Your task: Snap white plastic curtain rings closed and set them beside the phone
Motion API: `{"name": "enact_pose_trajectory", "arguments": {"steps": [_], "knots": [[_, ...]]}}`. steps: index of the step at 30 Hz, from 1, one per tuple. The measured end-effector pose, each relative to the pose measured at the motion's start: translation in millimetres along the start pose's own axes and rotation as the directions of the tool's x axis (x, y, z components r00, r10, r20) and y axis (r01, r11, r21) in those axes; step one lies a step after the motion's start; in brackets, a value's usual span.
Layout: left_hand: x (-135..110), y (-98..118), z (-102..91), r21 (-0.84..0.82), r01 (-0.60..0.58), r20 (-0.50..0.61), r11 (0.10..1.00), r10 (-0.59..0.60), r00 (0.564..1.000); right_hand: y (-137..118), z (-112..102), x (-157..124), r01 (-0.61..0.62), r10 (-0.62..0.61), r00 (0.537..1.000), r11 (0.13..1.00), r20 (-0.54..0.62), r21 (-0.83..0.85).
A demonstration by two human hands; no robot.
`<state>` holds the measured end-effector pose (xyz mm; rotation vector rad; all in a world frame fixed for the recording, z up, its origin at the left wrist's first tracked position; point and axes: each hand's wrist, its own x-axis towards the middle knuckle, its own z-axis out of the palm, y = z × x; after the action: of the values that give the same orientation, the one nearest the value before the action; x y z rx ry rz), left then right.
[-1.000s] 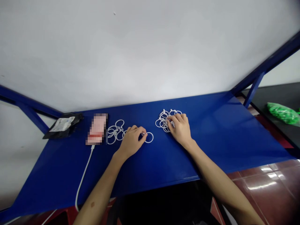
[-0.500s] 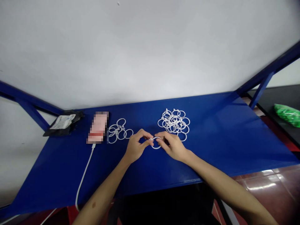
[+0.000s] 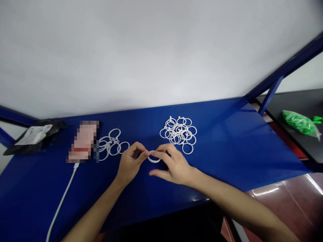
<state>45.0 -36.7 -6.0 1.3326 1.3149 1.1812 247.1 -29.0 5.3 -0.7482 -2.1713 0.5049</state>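
Observation:
Both of my hands meet over the middle of the blue table (image 3: 227,148) on one white plastic ring (image 3: 153,158). My left hand (image 3: 131,163) pinches the ring's left end between thumb and forefinger. My right hand (image 3: 171,164) grips the right side with its fingertips, thumb stretched out below. A heap of several white rings (image 3: 179,132) lies just behind my right hand. A smaller cluster of linked white rings (image 3: 112,147) lies to the left of my left hand.
A blurred pink phone (image 3: 83,141) with a white cable (image 3: 60,205) lies at the left, beside a black packet (image 3: 32,136). A green bag (image 3: 299,122) sits on a black surface at the right. Blue frame struts (image 3: 285,69) rise at both sides.
My right hand left the heap of rings and joined my left hand on a single ring. Both hands then drew slightly toward me and leftward in the view.

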Motion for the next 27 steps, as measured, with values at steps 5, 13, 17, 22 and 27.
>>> {"name": "enact_pose_trajectory", "arguments": {"steps": [5, 13, 17, 22, 27], "knots": [[-5, 6, 4.8, 0.068, 0.042, 0.044, 0.997, -0.045, 0.998, -1, 1, -1, -0.061, 0.063, 0.998, 0.989, -0.013, 0.132], [-7, 7, 3.0, -0.007, 0.09, 0.086, 0.996, -0.089, 0.992, -2, 0, 3, -0.37, 0.41, 0.912, 0.831, -0.008, 0.416], [-7, 1, -0.5, -0.036, 0.116, 0.077, 0.993, -0.113, 0.991, -2, -3, 4, -0.383, 0.401, 0.914, 0.8, 0.062, 0.462], [-10, -2, -1.7, -0.043, -0.03, 0.136, 0.999, 0.035, 0.99, 2, -8, 3, -0.347, 0.309, 0.938, 0.815, 0.159, 0.463], [-13, 4, 0.0, -0.021, -0.175, 0.195, 0.984, 0.176, 0.965, 4, -9, 2, -0.231, 0.16, 0.965, 0.891, 0.206, 0.39]]}}
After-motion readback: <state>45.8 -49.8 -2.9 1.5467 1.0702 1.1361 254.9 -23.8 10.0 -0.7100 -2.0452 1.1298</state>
